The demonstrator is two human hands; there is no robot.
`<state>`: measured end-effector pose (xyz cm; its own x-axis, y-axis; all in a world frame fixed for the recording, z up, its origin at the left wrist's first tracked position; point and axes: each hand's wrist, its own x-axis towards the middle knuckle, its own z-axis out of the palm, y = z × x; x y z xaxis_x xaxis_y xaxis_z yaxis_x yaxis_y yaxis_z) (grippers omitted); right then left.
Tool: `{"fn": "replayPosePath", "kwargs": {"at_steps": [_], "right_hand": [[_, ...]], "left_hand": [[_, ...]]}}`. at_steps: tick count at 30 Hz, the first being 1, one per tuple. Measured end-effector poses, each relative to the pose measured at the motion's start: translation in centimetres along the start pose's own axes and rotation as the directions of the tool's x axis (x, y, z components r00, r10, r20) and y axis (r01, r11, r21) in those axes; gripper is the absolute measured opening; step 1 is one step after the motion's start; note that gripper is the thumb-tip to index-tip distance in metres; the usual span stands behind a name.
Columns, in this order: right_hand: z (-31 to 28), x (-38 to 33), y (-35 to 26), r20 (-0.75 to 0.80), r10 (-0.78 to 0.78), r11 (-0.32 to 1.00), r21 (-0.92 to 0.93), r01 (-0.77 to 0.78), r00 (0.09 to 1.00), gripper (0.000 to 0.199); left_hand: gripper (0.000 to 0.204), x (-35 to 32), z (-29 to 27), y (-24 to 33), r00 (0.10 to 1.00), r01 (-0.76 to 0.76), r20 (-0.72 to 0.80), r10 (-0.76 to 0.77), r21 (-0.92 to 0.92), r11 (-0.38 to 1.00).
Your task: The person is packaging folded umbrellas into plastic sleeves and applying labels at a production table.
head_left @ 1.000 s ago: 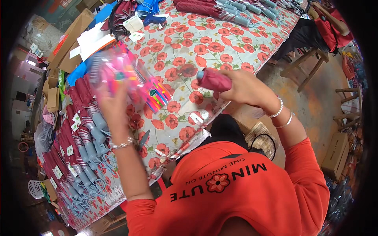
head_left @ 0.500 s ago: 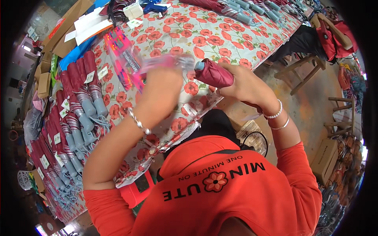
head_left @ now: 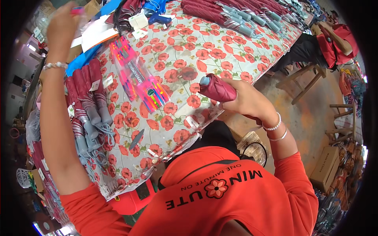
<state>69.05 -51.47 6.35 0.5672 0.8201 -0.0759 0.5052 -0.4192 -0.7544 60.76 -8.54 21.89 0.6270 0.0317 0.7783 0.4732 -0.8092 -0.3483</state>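
Note:
My right hand [head_left: 252, 100] is wrapped round a folded maroon umbrella [head_left: 217, 89], held over the table's near edge with its blue-grey tip pointing left. At the upper left, my left hand [head_left: 63, 25] is raised, its fingers closed on a clear plastic sleeve with pink print [head_left: 77, 11]; most of the sleeve is smeared or hidden. Several similar printed sleeves [head_left: 138, 76] lie flat on the table between my hands. Nearer to me on the cloth rests a small grey pointed piece [head_left: 136, 139].
Folded maroon umbrellas with grey handles lie along the left [head_left: 87, 90] and far side [head_left: 220, 13] of the flowered tablecloth [head_left: 177, 122]. White paper [head_left: 96, 33] is at the back left. A wooden stool [head_left: 303, 80], a cardboard box [head_left: 325, 167] and another person [head_left: 338, 41] are at the right.
My left hand has swung up and away to the far left with the plastic sleeve, uncovering the printed sleeves and grey piece. The right hand with the umbrella has hardly moved.

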Motion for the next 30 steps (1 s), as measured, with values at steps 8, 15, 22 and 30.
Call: {"fn": "replayPosePath", "kwargs": {"at_steps": [8,15,22,30], "right_hand": [[0.8,0.2,1.0,0.021,-0.022,0.999,-0.039,0.023,1.000,0.039],[1.2,-0.4,1.4,0.056,-0.012,0.999,-0.048,0.014,0.998,0.035],[2.0,-0.5,1.3,0.086,-0.025,0.999,-0.041,0.029,0.996,0.033],[4.6,-1.1,-1.2,0.166,-0.219,0.949,-0.193,0.249,0.962,0.040]], "left_hand": [[0.018,-14.3,-2.0,20.6,0.882,-0.192,0.283,0.376,-0.511,0.838],[0.025,-20.7,-6.3,23.4,0.877,0.129,0.441,0.188,-0.595,0.793],[0.014,-22.0,-7.1,21.1,0.910,0.200,0.396,0.122,-0.678,0.708],[0.012,-21.9,-5.8,22.6,0.767,0.532,0.639,0.060,-0.685,0.497]]}}
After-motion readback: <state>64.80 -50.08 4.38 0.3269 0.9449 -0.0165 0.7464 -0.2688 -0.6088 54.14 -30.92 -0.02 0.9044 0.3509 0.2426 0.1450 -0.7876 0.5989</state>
